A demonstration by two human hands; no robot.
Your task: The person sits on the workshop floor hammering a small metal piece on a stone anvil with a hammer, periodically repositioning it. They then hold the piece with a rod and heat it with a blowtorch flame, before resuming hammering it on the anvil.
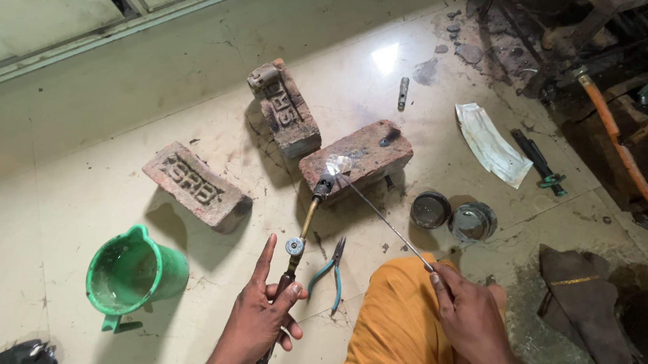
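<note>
My left hand (259, 321) grips a brass gas torch (300, 235) by its handle, index finger raised, beside the round valve knob. The torch tip points at a small bright piece (339, 164) lying on the middle brick (365, 153). My right hand (466, 308) rests over my orange-clad knee (392, 336) and pinches a thin metal rod (383, 219). The rod's far end reaches the same bright piece on the brick.
Two more bricks (197, 185) (284, 107) lie on the pale tiled floor. A green plastic jug (132, 276) holds water at left. Teal-handled pliers (329, 270) lie by my knee. Two small round tins (452, 215), a white packet (491, 143) and an orange hose (627, 158) are at right.
</note>
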